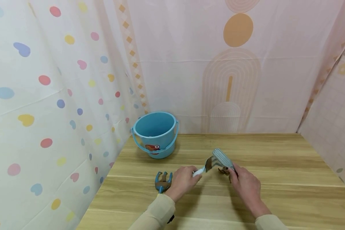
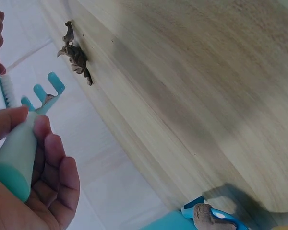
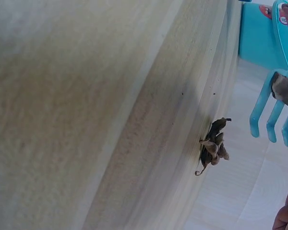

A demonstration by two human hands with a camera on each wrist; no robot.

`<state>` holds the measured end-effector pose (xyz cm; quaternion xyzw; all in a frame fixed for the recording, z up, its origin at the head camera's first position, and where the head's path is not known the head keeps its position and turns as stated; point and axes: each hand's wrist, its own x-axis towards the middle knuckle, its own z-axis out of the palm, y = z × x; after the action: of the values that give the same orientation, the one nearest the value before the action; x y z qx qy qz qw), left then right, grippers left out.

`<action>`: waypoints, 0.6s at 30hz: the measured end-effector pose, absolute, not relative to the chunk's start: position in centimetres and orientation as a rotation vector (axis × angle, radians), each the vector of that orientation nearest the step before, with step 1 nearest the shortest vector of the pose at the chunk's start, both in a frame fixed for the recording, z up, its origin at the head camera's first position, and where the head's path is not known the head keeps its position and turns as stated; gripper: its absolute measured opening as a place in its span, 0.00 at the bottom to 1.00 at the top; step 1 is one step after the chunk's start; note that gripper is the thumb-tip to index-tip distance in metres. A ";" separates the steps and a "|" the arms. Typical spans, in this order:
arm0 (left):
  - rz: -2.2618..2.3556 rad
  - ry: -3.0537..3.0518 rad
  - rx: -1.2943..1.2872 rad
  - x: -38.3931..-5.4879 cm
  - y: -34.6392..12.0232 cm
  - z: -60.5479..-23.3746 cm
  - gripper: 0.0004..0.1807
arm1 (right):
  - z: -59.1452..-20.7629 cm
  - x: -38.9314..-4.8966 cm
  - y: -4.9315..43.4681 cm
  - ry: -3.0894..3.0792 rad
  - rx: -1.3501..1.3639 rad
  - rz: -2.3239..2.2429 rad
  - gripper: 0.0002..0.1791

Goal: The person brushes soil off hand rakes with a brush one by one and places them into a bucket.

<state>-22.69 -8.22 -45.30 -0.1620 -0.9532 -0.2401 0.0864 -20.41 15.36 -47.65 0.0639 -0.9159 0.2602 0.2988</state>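
My left hand (image 1: 182, 180) grips the pale handle (image 2: 17, 151) of a small garden hand rake (image 1: 209, 163). Brown dirt (image 3: 284, 90) clings between its light blue tines. In my right hand (image 1: 247, 185) is a brush (image 1: 222, 158) with a blue back, its white bristles (image 2: 7, 90) showing in the left wrist view. The rake's tines are close to the brush; whether they touch, I cannot tell. A clump of dried brown leaves (image 3: 213, 146) lies on the wooden table (image 1: 290, 166), partly hidden behind the brush in the head view.
A light blue bucket (image 1: 161, 140) with its handle down stands at the table's back left. A second, darker blue rake (image 1: 162, 183), smeared with brown dirt, lies beside my left wrist. Patterned curtains (image 1: 178, 76) hang behind the table and along both sides.
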 end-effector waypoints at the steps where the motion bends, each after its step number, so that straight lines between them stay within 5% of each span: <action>1: -0.708 -2.834 -0.489 -22.7 -8.2 -45.3 0.09 | -47.7 -20.4 15.3 -2.412 0.181 0.682 0.17; 18: -0.589 -2.821 -0.575 -22.2 -8.0 -45.1 0.14 | -47.6 -20.1 14.5 -2.491 0.173 0.639 0.17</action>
<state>-22.21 -7.97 -45.15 -0.1947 -0.9550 -0.1995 0.1012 -20.08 14.49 -47.56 0.0645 -0.9283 0.2381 0.2783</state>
